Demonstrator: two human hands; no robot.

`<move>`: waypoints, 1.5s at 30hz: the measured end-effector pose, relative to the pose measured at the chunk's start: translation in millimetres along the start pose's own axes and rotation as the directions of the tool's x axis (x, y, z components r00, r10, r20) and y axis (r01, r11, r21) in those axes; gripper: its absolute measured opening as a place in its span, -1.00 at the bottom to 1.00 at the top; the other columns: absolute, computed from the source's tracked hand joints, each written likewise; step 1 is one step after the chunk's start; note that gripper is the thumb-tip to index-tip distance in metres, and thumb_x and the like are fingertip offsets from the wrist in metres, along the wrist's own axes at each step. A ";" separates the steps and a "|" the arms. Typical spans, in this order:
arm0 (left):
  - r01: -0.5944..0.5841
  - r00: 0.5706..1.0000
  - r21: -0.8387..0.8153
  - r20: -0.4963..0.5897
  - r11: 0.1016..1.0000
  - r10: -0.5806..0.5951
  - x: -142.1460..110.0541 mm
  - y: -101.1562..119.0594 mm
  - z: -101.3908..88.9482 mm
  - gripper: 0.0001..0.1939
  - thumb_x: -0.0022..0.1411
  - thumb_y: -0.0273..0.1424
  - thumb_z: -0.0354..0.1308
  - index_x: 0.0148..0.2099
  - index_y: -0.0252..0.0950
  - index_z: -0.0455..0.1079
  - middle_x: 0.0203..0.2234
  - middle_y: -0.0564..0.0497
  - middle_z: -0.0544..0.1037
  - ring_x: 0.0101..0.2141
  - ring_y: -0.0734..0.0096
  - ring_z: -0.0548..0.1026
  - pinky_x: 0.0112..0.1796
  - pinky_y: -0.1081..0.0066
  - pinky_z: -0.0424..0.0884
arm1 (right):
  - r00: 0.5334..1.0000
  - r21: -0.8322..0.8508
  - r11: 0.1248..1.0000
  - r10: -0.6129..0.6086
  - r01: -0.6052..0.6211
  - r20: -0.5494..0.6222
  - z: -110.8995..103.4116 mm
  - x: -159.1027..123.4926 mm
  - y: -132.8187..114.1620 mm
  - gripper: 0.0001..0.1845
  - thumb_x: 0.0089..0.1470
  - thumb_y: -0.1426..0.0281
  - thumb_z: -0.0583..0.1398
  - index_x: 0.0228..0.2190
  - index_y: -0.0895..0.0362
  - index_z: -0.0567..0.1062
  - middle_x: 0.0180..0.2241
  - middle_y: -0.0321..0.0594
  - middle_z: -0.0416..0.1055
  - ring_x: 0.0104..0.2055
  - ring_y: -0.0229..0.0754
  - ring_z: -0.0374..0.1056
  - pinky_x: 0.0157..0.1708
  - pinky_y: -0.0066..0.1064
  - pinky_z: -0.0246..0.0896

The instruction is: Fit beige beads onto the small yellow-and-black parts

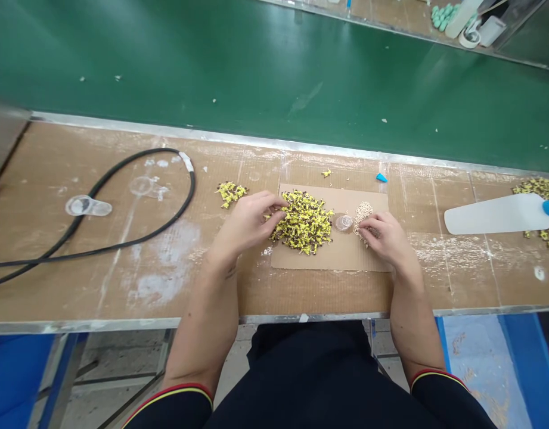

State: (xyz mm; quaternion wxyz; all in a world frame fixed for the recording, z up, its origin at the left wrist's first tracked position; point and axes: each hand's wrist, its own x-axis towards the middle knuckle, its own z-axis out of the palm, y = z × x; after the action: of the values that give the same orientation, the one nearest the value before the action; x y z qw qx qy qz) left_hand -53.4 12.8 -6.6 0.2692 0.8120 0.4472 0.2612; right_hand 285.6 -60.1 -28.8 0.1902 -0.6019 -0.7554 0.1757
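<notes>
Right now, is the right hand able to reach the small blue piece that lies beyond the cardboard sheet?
Probably yes. The blue piece lies just past the far edge of the cardboard sheet, ahead of the right hand, and nothing tall seems to stand between.

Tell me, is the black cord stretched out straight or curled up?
Curled: the black cord bends round in one big loop on the table, and it crosses itself near the left.

Black cable looped on brown worktop; green surface beyond.
</notes>
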 end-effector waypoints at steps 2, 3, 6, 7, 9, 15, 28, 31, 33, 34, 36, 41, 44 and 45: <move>-0.003 1.000 -0.033 0.000 0.999 0.003 -0.2 3.1 1.9 -0.86 0.29 -0.39 0.10 -0.21 -0.24 0.49 -0.32 -0.03 0.65 -0.30 0.30 0.59 -0.19 0.34 0.49 | 1.000 -0.007 1.000 -0.003 0.003 0.010 0.9 0.3 -0.4 -0.84 0.25 0.39 0.20 -0.36 0.05 0.58 -0.30 -0.11 0.51 -0.18 0.02 0.39 -0.13 -0.13 0.30; -0.003 1.000 -0.045 -0.001 0.999 0.003 -0.3 4.3 3.0 -0.87 0.28 -0.40 0.09 -0.22 -0.25 0.47 -0.32 -0.02 0.65 -0.31 0.32 0.58 -0.19 0.34 0.49 | 1.000 -0.011 1.000 -0.005 0.005 0.012 1.1 0.4 -0.5 -0.83 0.26 0.40 0.19 -0.36 0.06 0.57 -0.29 -0.11 0.51 -0.17 0.01 0.38 -0.12 -0.13 0.29; 0.010 1.000 -0.059 -0.019 0.998 -0.011 -0.4 6.9 4.7 -0.87 0.29 -0.41 0.07 -0.21 -0.25 0.45 -0.34 0.00 0.64 -0.35 0.35 0.57 -0.22 0.35 0.47 | 1.000 -0.015 1.000 -0.010 0.010 0.005 0.4 0.1 0.2 -0.79 0.29 0.41 0.12 -0.36 0.07 0.52 -0.29 -0.09 0.50 -0.17 0.01 0.36 -0.13 -0.14 0.28; 0.020 0.999 -0.059 -0.029 0.998 -0.022 -0.3 7.4 4.6 -0.87 0.29 -0.40 0.07 -0.20 -0.24 0.45 -0.34 0.00 0.64 -0.35 0.35 0.57 -0.23 0.35 0.46 | 1.000 -0.010 1.000 -0.012 0.012 0.001 -0.6 0.0 0.5 -0.79 0.30 0.41 0.11 -0.35 0.07 0.51 -0.28 -0.09 0.50 -0.17 0.01 0.35 -0.13 -0.14 0.27; 0.037 0.998 -0.063 -0.049 0.997 -0.041 -0.3 8.1 3.8 -0.87 0.30 -0.40 0.07 -0.18 -0.24 0.45 -0.32 0.00 0.64 -0.36 0.36 0.56 -0.25 0.35 0.45 | 1.000 0.015 1.000 -0.016 0.017 -0.014 -3.6 -0.5 0.8 -0.79 0.31 0.40 0.10 -0.34 0.06 0.50 -0.28 -0.10 0.50 -0.19 0.00 0.35 -0.14 -0.15 0.27; 0.047 0.992 -0.353 -0.095 0.935 -0.086 -3.3 19.6 12.1 -0.88 0.36 -0.34 0.06 -0.09 -0.23 0.36 -0.36 0.00 0.53 -0.36 0.35 0.50 -0.28 0.32 0.45 | 0.981 0.248 0.968 0.081 -0.035 -0.178 -12.7 -4.5 -7.5 -0.85 0.31 0.36 0.15 -0.29 0.06 0.52 -0.33 -0.21 0.54 -0.32 -0.13 0.42 -0.26 -0.25 0.33; 0.196 0.966 -0.821 0.256 0.537 0.038 -18.1 76.8 71.2 -0.77 0.47 -0.19 0.00 -0.03 -0.20 0.35 -0.48 0.12 0.23 -0.51 0.46 0.19 -0.46 0.39 0.19 | 0.931 0.655 0.721 0.038 0.227 -0.364 8.4 -12.6 -50.6 -0.91 0.23 0.26 0.32 -0.33 -0.06 0.64 -0.39 -0.23 0.60 -0.29 -0.09 0.52 -0.26 -0.15 0.49; 0.221 0.965 -0.837 0.263 0.501 0.014 -15.2 79.0 75.5 -0.75 0.37 -0.15 0.16 -0.07 -0.20 0.36 -0.40 0.10 0.31 -0.49 0.50 0.19 -0.45 0.42 0.18 | 0.932 0.652 0.727 0.048 0.214 -0.359 12.6 -14.5 -53.9 -0.86 0.20 0.20 0.34 -0.38 -0.06 0.63 -0.37 -0.21 0.59 -0.28 -0.07 0.52 -0.22 -0.09 0.50; 0.225 0.964 -0.845 0.267 0.486 0.018 -14.3 80.9 77.0 -0.73 0.35 -0.12 0.19 -0.09 -0.21 0.37 -0.39 0.10 0.33 -0.50 0.52 0.18 -0.46 0.43 0.15 | 0.933 0.641 0.734 0.027 0.225 -0.358 13.7 -15.0 -56.2 -0.85 0.17 0.19 0.36 -0.42 -0.08 0.64 -0.32 -0.20 0.56 -0.24 -0.07 0.50 -0.22 -0.11 0.49; 0.233 0.961 -0.852 0.277 0.470 0.026 -14.2 81.7 77.6 -0.71 0.36 -0.10 0.18 -0.10 -0.21 0.37 -0.43 0.11 0.31 -0.51 0.52 0.16 -0.48 0.44 0.13 | 0.934 0.636 0.736 0.015 0.231 -0.356 13.7 -14.9 -57.6 -0.84 0.16 0.19 0.36 -0.43 -0.09 0.64 -0.31 -0.20 0.54 -0.23 -0.08 0.49 -0.24 -0.13 0.48; 0.249 0.952 -0.862 0.301 0.441 0.051 -14.4 82.8 78.7 -0.67 0.37 -0.05 0.16 -0.13 -0.22 0.37 -0.50 0.15 0.23 -0.54 0.52 0.13 -0.50 0.44 0.08 | 0.932 0.631 0.736 -0.002 0.246 -0.361 13.5 -13.7 -60.3 -0.83 0.16 0.18 0.37 -0.46 -0.10 0.65 -0.36 -0.22 0.48 -0.27 -0.11 0.45 -0.30 -0.18 0.44; 0.251 0.951 -0.856 0.306 0.452 0.052 -13.8 84.0 76.5 -0.68 0.38 -0.08 0.17 -0.21 -0.24 0.34 -0.54 0.18 0.17 -0.57 0.55 0.08 -0.52 0.43 0.02 | 0.920 0.619 0.728 -0.042 0.295 -0.389 13.0 -10.0 -65.3 -0.94 0.14 0.27 0.40 -0.39 -0.12 0.67 -0.47 -0.31 0.38 -0.39 -0.18 0.35 -0.37 -0.24 0.34; 0.212 0.964 -0.830 0.264 0.516 0.028 -12.5 84.9 72.7 -0.74 0.39 -0.16 0.14 -0.23 -0.25 0.35 -0.50 0.15 0.25 -0.55 0.54 0.11 -0.50 0.43 0.07 | 0.909 0.582 0.758 -0.034 0.295 -0.416 12.6 -9.9 -66.3 -0.92 0.11 0.35 0.42 -0.34 -0.12 0.67 -0.45 -0.31 0.41 -0.38 -0.17 0.35 -0.37 -0.25 0.31; 0.197 0.969 -0.814 0.246 0.546 0.016 -12.2 85.1 71.7 -0.76 0.39 -0.19 0.14 -0.24 -0.25 0.35 -0.48 0.13 0.29 -0.54 0.54 0.13 -0.48 0.43 0.10 | 0.907 0.555 0.779 -0.040 0.291 -0.419 12.3 -10.2 -66.4 -0.90 0.11 0.37 0.41 -0.33 -0.11 0.67 -0.45 -0.30 0.42 -0.38 -0.17 0.36 -0.36 -0.24 0.31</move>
State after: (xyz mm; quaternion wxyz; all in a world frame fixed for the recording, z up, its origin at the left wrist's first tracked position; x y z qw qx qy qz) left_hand 38.5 -51.1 -3.3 0.6832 0.5868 0.2781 0.3340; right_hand 225.6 -84.7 -7.4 0.5318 -0.4611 -0.6575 0.2687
